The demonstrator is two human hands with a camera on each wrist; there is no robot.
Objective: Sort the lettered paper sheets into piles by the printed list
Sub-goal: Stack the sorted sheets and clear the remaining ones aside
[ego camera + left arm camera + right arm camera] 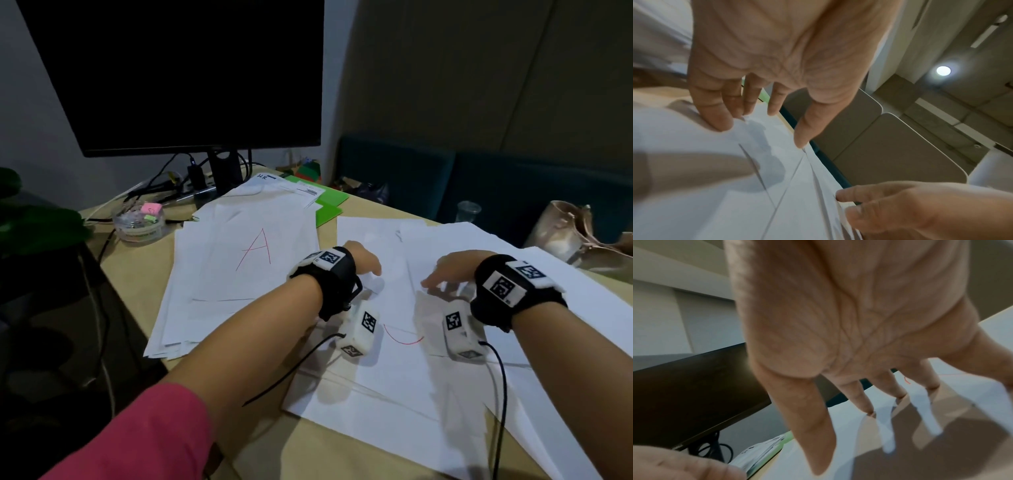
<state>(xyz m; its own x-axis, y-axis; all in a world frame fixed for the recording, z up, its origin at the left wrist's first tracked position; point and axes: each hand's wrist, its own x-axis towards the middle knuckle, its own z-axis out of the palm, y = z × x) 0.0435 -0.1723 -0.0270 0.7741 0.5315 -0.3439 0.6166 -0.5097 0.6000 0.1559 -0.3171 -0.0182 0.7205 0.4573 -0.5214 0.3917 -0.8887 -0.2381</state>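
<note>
A pile of white sheets (239, 274) lies on the left of the table, its top sheet marked with a red letter A (255, 250). To its right a second spread of white sheets (394, 377) shows part of a red curve (402, 337). My left hand (368, 265) (760, 129) rests on these sheets with its fingers spread. Just to the right, my right hand (442, 277) (855, 434) touches overlapping sheets with straight fingers (865, 402). A printed sheet (294, 188) lies by the monitor foot.
A dark monitor (178, 75) stands at the back left with cables under it. A clear tub of clips (140, 222) and plant leaves (34, 219) sit on the left. A green folder (329, 209), a plastic cup (468, 209) and a beige bag (568, 233) line the far edge.
</note>
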